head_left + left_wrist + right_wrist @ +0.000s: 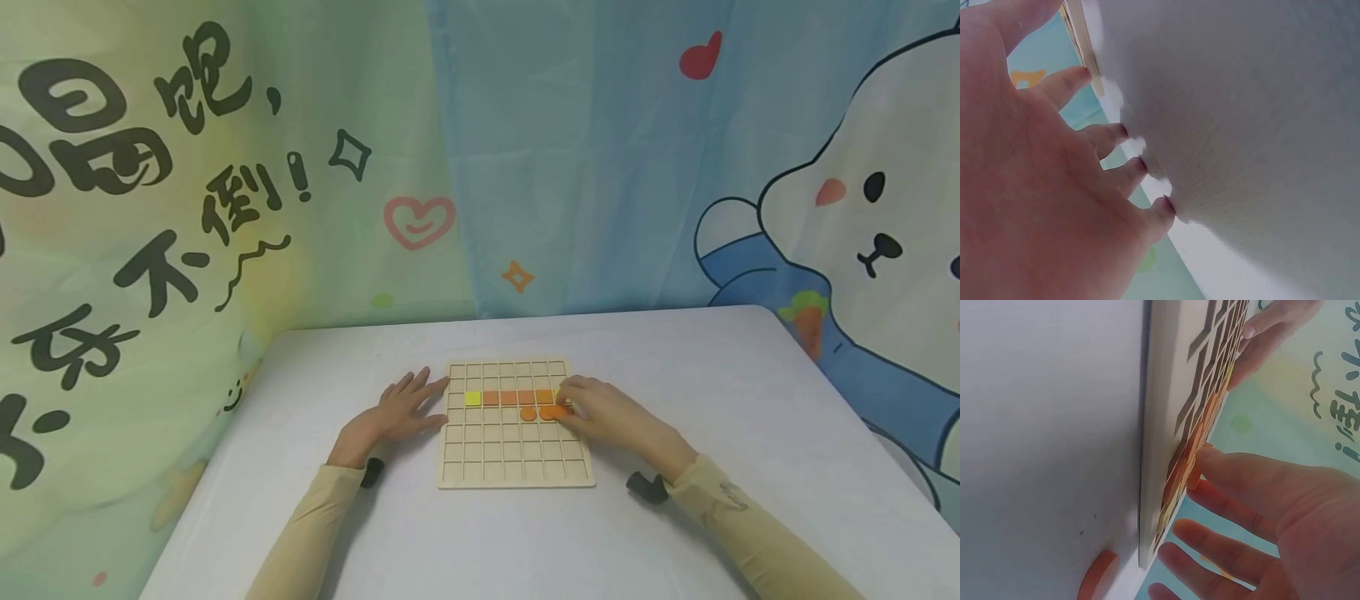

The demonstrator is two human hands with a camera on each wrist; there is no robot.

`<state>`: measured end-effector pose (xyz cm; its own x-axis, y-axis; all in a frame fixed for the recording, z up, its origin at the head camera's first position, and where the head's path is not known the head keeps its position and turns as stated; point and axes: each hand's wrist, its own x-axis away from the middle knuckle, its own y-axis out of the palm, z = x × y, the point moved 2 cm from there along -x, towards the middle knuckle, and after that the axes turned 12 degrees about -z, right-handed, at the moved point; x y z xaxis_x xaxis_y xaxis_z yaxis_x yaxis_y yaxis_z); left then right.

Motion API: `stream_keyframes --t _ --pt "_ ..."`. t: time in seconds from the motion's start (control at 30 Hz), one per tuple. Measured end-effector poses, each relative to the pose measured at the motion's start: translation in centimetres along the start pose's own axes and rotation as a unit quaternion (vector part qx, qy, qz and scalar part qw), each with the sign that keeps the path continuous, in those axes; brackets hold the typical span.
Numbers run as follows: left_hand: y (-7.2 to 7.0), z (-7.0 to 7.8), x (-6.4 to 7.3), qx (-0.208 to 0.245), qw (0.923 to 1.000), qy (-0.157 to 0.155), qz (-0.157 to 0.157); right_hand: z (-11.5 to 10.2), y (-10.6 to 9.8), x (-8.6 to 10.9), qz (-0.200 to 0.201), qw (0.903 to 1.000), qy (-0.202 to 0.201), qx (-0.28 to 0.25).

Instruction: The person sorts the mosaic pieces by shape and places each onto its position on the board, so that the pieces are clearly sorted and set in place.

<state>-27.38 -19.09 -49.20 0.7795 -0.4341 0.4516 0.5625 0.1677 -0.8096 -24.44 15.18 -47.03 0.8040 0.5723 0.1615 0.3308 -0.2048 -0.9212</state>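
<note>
A pale wooden grid board (513,475) lies on the white table. One of its rows holds a yellow square tile (472,398) followed by several orange square tiles (508,398). Just below that row are orange round pieces (528,413), partly covered on the right. My left hand (401,410) spreads its fingers at the board's left edge, thumb and index finger touching it. In the right wrist view, thumb and index finger of my right hand (1254,512) pinch a small orange piece (1195,478) over the board; its full shape is hidden.
Near the board's edge, a reddish-orange round piece (1099,575) rests on the table in the right wrist view. Dark wrist-worn devices (647,488) sit under both wrists. A printed curtain (525,167) hangs behind the table (675,350).
</note>
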Motion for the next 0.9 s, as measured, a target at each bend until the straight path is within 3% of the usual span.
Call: stream_keyframes --t 0.23,0.5,0.9 --pt "0.1 -0.1 0.0 0.002 1.0 0.0 0.003 -0.6 0.0 -0.7 -0.005 0.9995 -0.027 0.012" --pt "0.2 -0.4 -0.3 -0.006 1.0 -0.003 0.002 -1.2 0.1 -1.4 0.015 0.9974 -0.059 0.04" --pt "0.1 -0.4 -0.2 -0.001 1.0 0.002 0.004 -1.9 0.4 -1.9 0.014 0.9968 -0.062 0.048"
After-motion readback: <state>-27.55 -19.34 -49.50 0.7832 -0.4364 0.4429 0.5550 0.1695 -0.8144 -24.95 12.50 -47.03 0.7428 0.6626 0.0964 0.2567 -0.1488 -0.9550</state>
